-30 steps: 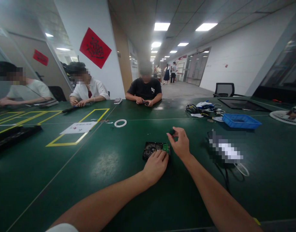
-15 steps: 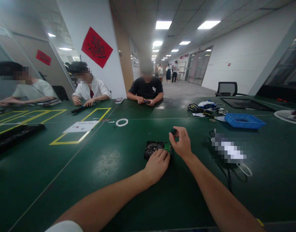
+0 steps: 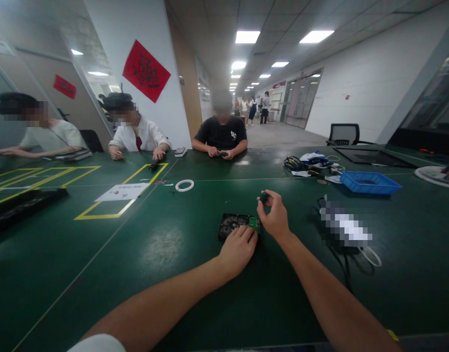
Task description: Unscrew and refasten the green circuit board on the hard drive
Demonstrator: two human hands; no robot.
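Note:
A hard drive (image 3: 232, 224) lies on the green table, its dark underside up with a green circuit board at its right end. My left hand (image 3: 238, 250) is laid over its near right part, fingers together and curled onto it, gripping it against the table. The palm covers part of the drive. Just right of the drive, my right hand (image 3: 275, 215) is raised, thumb and fingers pinching a small dark-green object (image 3: 263, 197). It is too small and blurred to tell its kind.
A blue tray (image 3: 371, 183) and bundled cables (image 3: 296, 164) lie at the far right, with a blurred-out item (image 3: 345, 225) nearer. A white ring (image 3: 184, 185) and paper sheet (image 3: 122, 191) lie left. Three people sit opposite; one person's hand (image 3: 159, 152) touches a dark tool.
My hands have barely moved; the small object in my right fingers has turned slightly. Across the table, the person in white has swung a dark tool round to the right.

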